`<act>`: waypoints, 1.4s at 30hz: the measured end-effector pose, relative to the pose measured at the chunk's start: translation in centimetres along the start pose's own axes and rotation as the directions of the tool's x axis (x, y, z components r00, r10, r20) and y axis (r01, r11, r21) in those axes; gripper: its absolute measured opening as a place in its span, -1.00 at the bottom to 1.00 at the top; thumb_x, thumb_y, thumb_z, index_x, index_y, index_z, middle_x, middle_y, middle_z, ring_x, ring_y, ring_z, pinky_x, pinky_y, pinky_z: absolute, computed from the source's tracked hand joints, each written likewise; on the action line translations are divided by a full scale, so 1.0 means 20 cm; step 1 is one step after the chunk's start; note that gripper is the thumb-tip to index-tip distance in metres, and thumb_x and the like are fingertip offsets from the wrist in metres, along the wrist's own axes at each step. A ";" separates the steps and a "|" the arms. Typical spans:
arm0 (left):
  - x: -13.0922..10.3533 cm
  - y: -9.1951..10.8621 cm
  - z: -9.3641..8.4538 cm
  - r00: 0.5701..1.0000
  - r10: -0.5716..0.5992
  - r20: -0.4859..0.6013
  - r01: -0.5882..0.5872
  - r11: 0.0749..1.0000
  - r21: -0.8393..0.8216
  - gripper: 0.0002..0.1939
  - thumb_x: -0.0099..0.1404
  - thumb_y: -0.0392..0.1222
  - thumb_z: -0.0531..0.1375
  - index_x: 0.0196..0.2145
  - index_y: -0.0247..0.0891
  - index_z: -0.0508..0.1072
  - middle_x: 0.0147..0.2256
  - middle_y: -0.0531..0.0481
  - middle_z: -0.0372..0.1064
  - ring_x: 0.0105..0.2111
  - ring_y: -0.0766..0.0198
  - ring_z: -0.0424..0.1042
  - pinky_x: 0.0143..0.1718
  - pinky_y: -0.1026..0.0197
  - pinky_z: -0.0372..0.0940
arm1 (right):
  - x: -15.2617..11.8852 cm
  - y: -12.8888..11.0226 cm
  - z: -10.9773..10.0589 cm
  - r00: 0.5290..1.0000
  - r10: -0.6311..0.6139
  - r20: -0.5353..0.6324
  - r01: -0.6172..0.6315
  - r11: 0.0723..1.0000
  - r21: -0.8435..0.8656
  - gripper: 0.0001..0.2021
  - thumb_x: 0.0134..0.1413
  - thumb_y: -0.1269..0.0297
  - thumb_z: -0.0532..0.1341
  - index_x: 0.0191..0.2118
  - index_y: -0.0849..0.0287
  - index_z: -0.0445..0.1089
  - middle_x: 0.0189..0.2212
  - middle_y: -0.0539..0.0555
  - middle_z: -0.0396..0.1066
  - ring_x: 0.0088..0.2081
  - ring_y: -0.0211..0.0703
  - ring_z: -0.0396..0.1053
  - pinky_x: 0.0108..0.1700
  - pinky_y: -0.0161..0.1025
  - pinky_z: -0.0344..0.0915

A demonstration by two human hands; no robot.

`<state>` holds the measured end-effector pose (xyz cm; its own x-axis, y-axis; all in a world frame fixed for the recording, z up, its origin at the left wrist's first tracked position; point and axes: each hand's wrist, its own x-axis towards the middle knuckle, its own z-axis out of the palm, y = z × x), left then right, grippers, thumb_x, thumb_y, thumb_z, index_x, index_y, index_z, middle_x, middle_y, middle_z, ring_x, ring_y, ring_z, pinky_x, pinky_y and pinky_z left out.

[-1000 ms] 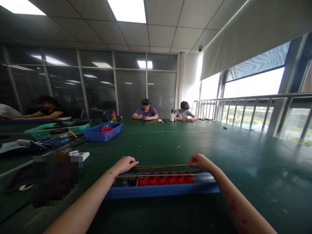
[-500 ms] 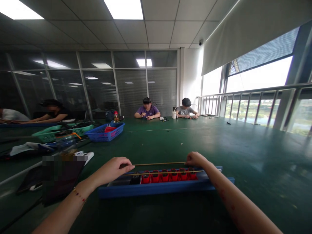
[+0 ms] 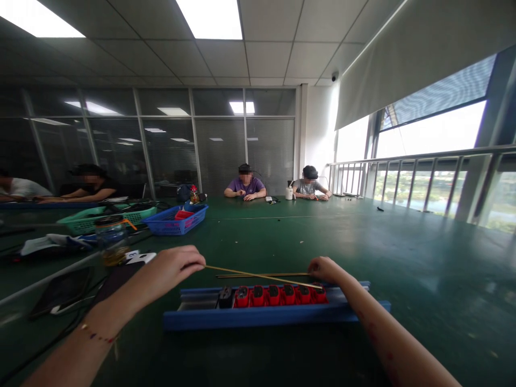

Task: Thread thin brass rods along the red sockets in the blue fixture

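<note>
My left hand (image 3: 183,266) is closed in a pinch on the left end of a thin yellowish stick (image 3: 258,276). That stick slants down to the right, its other end over the rightmost red blocks. My right hand (image 3: 324,269) has its fingers closed around the right end of a second thin stick (image 3: 242,276), which lies along the far side of a blue channel-shaped rail (image 3: 258,316); its fingertips are partly hidden. Inside the rail stands a row of several red blocks with black tops (image 3: 273,295), with one black block (image 3: 226,296) at the left end.
A blue basket (image 3: 177,223) holding red items and a green basket (image 3: 80,221) stand left on the green table (image 3: 258,242). Nearer are a lidded jar (image 3: 109,242), a dark phone-like slab (image 3: 62,293) and cables. Several people sit at the table's far side and left.
My left hand has moved left and slightly up, so its stick now slants across the rail. The right hand stays nearly in place. The view has shifted slightly.
</note>
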<state>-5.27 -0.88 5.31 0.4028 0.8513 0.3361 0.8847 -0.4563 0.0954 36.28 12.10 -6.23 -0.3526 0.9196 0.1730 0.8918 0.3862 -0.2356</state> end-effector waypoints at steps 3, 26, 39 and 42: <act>0.01 -0.10 -0.07 0.996 -0.079 -0.043 0.081 0.996 0.039 -0.79 0.12 -0.03 0.06 -0.40 -0.09 0.45 -0.33 0.09 0.39 -0.33 0.25 0.33 -0.31 0.34 0.13 | 0.00 0.00 0.00 1.000 0.012 0.020 -0.013 0.999 0.046 -0.81 -0.24 0.38 0.17 -0.41 0.11 0.49 -0.45 0.02 0.47 -0.39 -0.18 0.37 -0.35 -0.36 0.22; 0.36 -0.09 0.58 0.956 -0.135 0.261 0.116 0.989 0.087 -0.91 0.05 -0.19 0.14 -0.47 -0.18 0.45 -0.33 0.00 0.41 -0.30 0.23 0.37 -0.32 0.29 0.19 | -0.02 -0.03 -0.02 0.998 0.050 0.044 -0.046 0.995 -0.091 -0.78 -0.14 0.26 0.13 -0.34 0.13 0.46 -0.37 0.05 0.47 -0.31 -0.13 0.38 -0.30 -0.33 0.23; 0.45 -0.08 0.61 0.915 -0.115 0.388 0.067 0.988 0.136 -0.81 -0.15 -0.43 0.14 -0.54 -0.21 0.41 -0.43 -0.01 0.39 -0.40 0.22 0.36 -0.41 0.27 0.19 | -0.02 -0.19 -0.11 0.987 0.025 0.158 0.031 0.939 -0.342 -0.78 -0.12 0.47 0.08 -0.36 0.14 0.44 -0.27 0.18 0.42 -0.17 0.05 0.32 -0.18 -0.09 0.16; 0.46 -0.10 0.62 0.911 -0.095 0.402 0.072 0.995 0.070 -0.80 -0.21 -0.42 0.14 -0.56 -0.19 0.40 -0.46 0.04 0.38 -0.44 0.25 0.34 -0.45 0.30 0.17 | 0.00 -0.22 -0.12 0.977 0.029 0.209 0.050 0.930 -0.364 -0.79 -0.16 0.54 0.11 -0.39 0.20 0.43 -0.26 0.23 0.40 -0.15 0.05 0.30 -0.16 -0.07 0.14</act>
<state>-0.38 11.10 -3.37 0.3774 0.9226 -0.0794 0.9258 -0.3741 0.0533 32.99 10.26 -2.86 -0.3777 0.9251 -0.0381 0.9151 0.3792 0.1372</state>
